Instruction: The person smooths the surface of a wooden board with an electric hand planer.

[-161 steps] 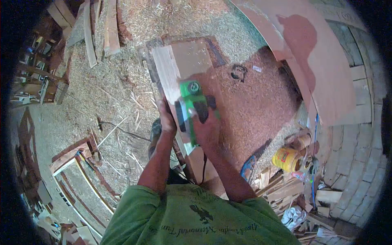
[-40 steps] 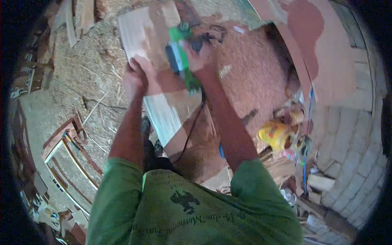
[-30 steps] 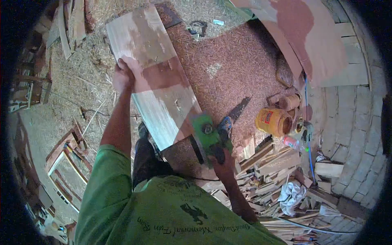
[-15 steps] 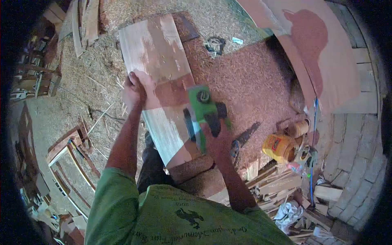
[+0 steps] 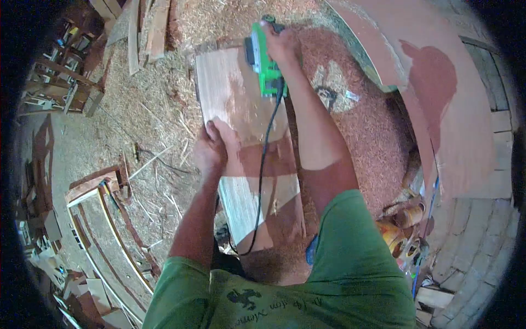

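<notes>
Extends right arm (image 5: 320, 118) toward twelve o'clock, gripping green power planer (image 5: 268, 68) with right hand (image 5: 285, 48) at one-o'clock corner of board (image 5: 246, 116); clasps its nine-o'clock edge in left hand (image 5: 211, 149).

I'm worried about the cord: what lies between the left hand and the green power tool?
In the head view, only bare board lies between the left hand and the green power tool; the black cord runs right of that stretch.

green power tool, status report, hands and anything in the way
Right hand gripping green power tool, far end of board. Left hand on board's left edge. Black cord crossing over board.
</notes>
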Motion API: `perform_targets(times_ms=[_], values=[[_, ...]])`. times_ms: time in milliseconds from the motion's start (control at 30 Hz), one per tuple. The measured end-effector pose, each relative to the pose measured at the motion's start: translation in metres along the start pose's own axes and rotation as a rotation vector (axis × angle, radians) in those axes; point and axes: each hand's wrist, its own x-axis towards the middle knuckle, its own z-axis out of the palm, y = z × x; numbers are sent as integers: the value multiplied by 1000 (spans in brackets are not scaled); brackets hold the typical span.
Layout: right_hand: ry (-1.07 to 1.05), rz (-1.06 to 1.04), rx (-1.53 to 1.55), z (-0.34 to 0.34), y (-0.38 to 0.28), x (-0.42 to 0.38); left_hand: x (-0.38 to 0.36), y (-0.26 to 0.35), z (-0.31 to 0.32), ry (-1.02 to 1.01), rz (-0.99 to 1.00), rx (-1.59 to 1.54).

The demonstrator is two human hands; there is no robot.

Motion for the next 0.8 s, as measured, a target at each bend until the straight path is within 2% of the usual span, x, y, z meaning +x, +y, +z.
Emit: perform_targets(times_ms=[67, 133, 200, 267, 300, 333, 433, 500, 567, 667, 733, 800], values=[[7, -60, 30, -7, 2, -18, 1, -2, 0, -12, -6, -14], [-75, 20, 8, -40, 6, -69, -7, 4, -4, 13, -18, 7], [-223, 219, -35, -99, -8, -153, 0, -13, 7, 11, 54, -27], [14, -27, -24, -136, 17, -254, -9, -5, 1, 37, 60, -33], [-271, 316, -5, -178, 2, -302, 5, -22, 16, 46, 55, 22], [-245, 322, 18, -204, -3, -350, 2, -15, 14, 68, -8, 115], [-295, 504, -24, -271, 5, -485, 4, -21, 13, 23, 63, 146], [-272, 598, 92, -309, -9, -541, 2, -18, 12, 35, 78, 107], [-272, 673, 80, -322, 29, -616, 3, -16, 14, 39, 78, 118], [-201, 593, -46, -324, 20, -618, 9, -18, 18, 39, 73, 96], [-171, 478, -147, -306, 51, -628, 13, -27, 23, 57, 95, 76], [-190, 552, -151, -293, 46, -602, 12, -28, 23, 56, 99, 80]])
